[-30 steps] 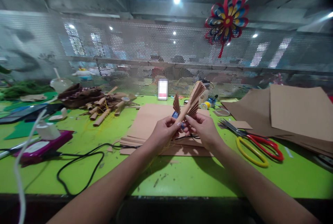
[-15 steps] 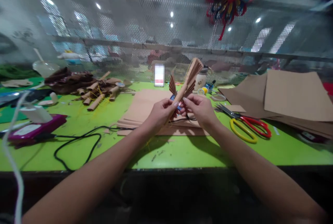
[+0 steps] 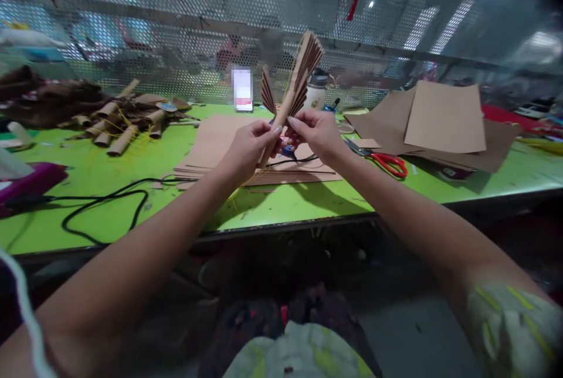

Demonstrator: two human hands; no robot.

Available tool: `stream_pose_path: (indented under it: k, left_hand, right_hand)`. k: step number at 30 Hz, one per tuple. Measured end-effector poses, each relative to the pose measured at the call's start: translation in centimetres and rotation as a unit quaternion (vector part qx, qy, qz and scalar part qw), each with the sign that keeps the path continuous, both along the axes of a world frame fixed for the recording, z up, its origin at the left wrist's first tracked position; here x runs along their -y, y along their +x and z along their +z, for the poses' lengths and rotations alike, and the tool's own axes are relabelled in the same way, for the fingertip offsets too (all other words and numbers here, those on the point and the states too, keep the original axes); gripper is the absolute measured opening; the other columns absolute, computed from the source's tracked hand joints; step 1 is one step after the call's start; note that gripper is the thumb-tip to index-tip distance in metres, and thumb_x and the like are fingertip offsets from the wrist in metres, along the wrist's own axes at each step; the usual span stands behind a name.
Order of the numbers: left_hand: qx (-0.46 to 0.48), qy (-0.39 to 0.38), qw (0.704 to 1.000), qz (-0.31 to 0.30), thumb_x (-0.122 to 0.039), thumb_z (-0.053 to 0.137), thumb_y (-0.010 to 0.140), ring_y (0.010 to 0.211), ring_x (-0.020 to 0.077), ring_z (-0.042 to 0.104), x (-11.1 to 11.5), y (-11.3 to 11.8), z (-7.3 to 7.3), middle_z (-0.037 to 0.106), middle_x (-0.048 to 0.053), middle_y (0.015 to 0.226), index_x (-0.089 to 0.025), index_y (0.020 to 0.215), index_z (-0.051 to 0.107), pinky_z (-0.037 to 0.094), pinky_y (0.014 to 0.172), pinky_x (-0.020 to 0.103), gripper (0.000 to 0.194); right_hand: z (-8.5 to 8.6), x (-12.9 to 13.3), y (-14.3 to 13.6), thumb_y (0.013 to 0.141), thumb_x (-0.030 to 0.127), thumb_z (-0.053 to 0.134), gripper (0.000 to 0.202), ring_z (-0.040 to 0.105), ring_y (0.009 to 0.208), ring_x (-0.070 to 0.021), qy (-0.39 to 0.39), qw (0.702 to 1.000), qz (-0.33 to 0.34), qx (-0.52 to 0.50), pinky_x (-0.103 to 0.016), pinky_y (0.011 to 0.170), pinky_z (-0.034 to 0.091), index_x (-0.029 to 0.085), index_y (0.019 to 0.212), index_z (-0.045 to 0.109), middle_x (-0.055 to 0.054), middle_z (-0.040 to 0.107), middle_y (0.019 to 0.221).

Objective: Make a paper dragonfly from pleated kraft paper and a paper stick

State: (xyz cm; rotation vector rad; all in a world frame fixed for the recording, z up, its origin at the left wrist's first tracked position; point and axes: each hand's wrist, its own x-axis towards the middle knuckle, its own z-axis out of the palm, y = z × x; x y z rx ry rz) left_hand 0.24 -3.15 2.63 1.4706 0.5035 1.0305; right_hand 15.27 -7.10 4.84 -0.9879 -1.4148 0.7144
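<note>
Between my two hands, above the table, is a brown paper craft (image 3: 288, 98): a rolled paper tube with pleated fan pieces at its sides and top, tilted up to the right. My left hand (image 3: 250, 143) is closed round the tube's lower part, thumb along it. The thumb and fingers of my right hand (image 3: 319, 132) pinch the craft near the base of the right-hand fan. A yellow thread runs along the tube. Below my fingers a small blue thing shows, partly hidden. A stack of brown paper sheets (image 3: 211, 143) lies under both hands.
Scissors with red handles (image 3: 389, 164) lie right of my right forearm, near more brown sheets (image 3: 446, 117). Paper rolls with yellow thread (image 3: 123, 140) lie on the left, with a black cable (image 3: 141, 196) nearer me. A phone (image 3: 243, 89) and a bottle (image 3: 316, 88) stand at the back.
The camera has tipped down and turned right, so the table's front edge and my lap show more. Both hands keep hold of the paper craft, with little change in grip.
</note>
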Motion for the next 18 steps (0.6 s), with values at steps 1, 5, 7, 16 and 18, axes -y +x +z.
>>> stream_pose_path:
  k: [1,5,7,16,18]
  left_hand:
    - [0.004,-0.001,1.000,-0.006,-0.031,0.068,0.072,0.053,0.0099,0.057,0.2,0.1,0.2,0.063,0.003,0.064,-0.013,0.073,0.055,0.045,0.054,0.022,0.022]
    - [0.022,0.003,1.000,-0.022,-0.027,0.069,0.071,0.054,0.0106,0.057,1.2,0.6,1.1,0.062,0.002,0.061,-0.012,0.072,0.055,0.046,0.054,0.023,0.020]
    - [0.026,0.006,0.999,-0.026,-0.028,0.069,0.071,0.054,0.0110,0.057,1.9,0.7,1.5,0.062,0.003,0.062,-0.012,0.073,0.056,0.047,0.055,0.024,0.021]
    - [0.017,0.016,1.000,-0.020,-0.031,0.069,0.071,0.054,0.0111,0.057,3.7,0.8,2.2,0.063,0.003,0.064,-0.012,0.074,0.055,0.047,0.053,0.024,0.024]
    - [0.032,0.017,0.999,-0.025,-0.030,0.070,0.070,0.053,0.0112,0.057,3.5,1.3,1.9,0.063,0.003,0.063,-0.012,0.073,0.055,0.047,0.053,0.025,0.024]
  right_hand:
    - [0.5,0.4,0.2,0.079,0.027,0.064,0.025,0.057,0.045,-0.0078,-0.008,1.000,0.002,0.016,-0.019,0.043,0.051,0.015,0.062,0.052,0.003,0.058,0.052]
    - [2.3,2.1,0.6,0.083,0.016,0.059,0.022,0.058,0.046,-0.0098,-0.052,0.997,-0.002,0.063,-0.023,0.045,0.053,0.012,0.062,0.055,-0.001,0.060,0.054]
    - [3.1,3.0,0.6,0.085,0.011,0.055,0.022,0.059,0.047,-0.0107,-0.064,0.996,-0.011,0.067,-0.025,0.046,0.054,0.011,0.062,0.056,-0.003,0.061,0.054]
    - [4.4,5.3,-0.1,0.085,0.007,0.054,0.026,0.057,0.041,-0.0093,-0.094,0.994,-0.046,0.043,-0.021,0.039,0.051,0.011,0.059,0.055,-0.001,0.059,0.049]
    - [4.3,5.2,0.0,0.085,0.007,0.054,0.028,0.058,0.040,-0.0094,-0.105,0.993,-0.049,0.031,-0.020,0.039,0.052,0.012,0.058,0.053,-0.001,0.059,0.048]
